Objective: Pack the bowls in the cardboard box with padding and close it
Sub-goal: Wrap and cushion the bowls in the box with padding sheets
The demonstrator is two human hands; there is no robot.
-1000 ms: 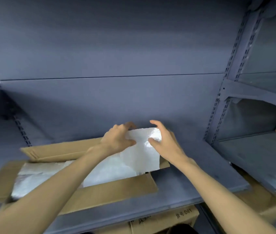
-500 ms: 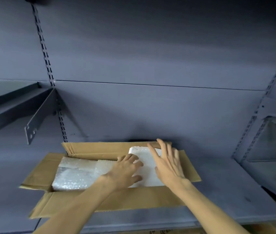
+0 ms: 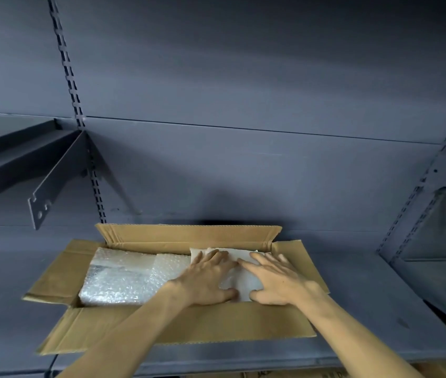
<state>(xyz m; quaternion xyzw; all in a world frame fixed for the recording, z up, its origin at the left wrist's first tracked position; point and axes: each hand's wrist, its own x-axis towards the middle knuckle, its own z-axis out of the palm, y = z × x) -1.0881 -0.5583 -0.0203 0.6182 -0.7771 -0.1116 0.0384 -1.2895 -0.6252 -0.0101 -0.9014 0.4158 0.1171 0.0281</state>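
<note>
An open cardboard box point(image 3: 189, 326) lies on a grey shelf with all its flaps spread out. Bubble wrap point(image 3: 123, 276) fills its left and middle part. A white padding sheet point(image 3: 239, 285) covers the right end. My left hand point(image 3: 208, 279) and my right hand point(image 3: 273, 279) lie flat on that sheet, side by side, fingers spread and pointing away from me. Neither hand grips anything. No bowl shows; whatever is under the padding is hidden.
The grey shelf point(image 3: 366, 304) runs to both sides of the box, with a back wall close behind. A shelf bracket point(image 3: 53, 184) juts out at upper left. A slotted upright point(image 3: 421, 186) and a neighbouring shelf bay stand at the right.
Both hands brought the white sheet down from above the box's right end and now press it flat inside. The view has swung left and down.
</note>
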